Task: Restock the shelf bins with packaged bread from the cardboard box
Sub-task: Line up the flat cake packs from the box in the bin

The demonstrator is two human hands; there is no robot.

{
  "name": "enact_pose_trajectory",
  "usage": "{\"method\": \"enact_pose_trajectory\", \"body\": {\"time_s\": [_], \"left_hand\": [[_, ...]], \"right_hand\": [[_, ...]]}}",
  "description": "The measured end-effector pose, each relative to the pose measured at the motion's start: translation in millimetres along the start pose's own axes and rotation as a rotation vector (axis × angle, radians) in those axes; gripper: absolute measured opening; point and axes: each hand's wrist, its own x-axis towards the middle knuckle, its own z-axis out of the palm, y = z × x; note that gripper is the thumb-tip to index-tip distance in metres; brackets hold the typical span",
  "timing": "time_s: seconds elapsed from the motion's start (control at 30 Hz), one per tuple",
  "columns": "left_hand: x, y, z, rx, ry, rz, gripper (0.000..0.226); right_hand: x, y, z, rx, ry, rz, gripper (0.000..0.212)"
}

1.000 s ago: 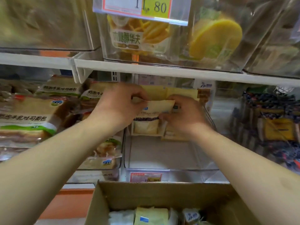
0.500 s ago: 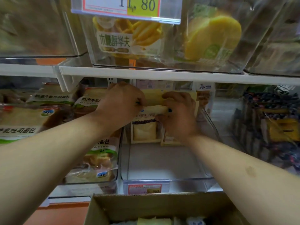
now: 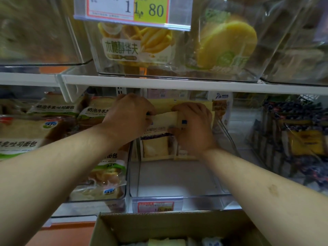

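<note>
A pale yellow bread packet [image 3: 158,128] stands upright at the back of a clear shelf bin [image 3: 177,199] on the lower shelf. My left hand [image 3: 127,118] grips its top left corner and my right hand [image 3: 192,126] grips its right side, both reaching deep into the bin. More yellow packets [image 3: 163,105] stand behind it. The open cardboard box [image 3: 134,226] sits below, at the bottom edge, with several wrapped breads [image 3: 166,242] just showing inside.
A bin of toast bread bags [image 3: 106,173] stands to the left, dark packets [image 3: 301,139] in a bin to the right. The white upper shelf edge [image 3: 177,82] hangs just above my hands, carrying clear bins and a price tag [image 3: 131,9].
The view has tilted upward a little, so the box has slid lower in frame. Both hands have kept hold of the packet and pushed it slightly further back in the bin.
</note>
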Motion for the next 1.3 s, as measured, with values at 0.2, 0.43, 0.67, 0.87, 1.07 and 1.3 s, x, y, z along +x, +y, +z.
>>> {"method": "enact_pose_trajectory", "body": {"time_s": [0.2, 0.43, 0.67, 0.87, 1.07, 1.3], "left_hand": [[-16, 13, -16, -0.119, -0.014, -0.052, 0.04], [-101, 59, -46, -0.271, 0.012, -0.071, 0.045], [-202, 75, -68, -0.368, -0.152, -0.169, 0.042], [-267, 71, -77, -0.341, -0.304, -0.225, 0.048], [-284, 58, -76, -0.318, -0.495, -0.3, 0.046], [-266, 52, -74, -0.323, -0.618, -0.296, 0.049]], "right_hand": [[-5, -13, -31, 0.101, -0.023, 0.088, 0.064], [-62, -53, -101, 0.307, -0.103, 0.244, 0.056], [-164, -100, -144, 0.339, -0.269, 0.207, 0.041], [-224, -133, -131, 0.349, -0.608, 0.335, 0.041], [-246, -156, -93, 0.269, -1.025, 0.3, 0.058], [-258, -155, -16, 0.349, -1.205, 0.405, 0.063]]}}
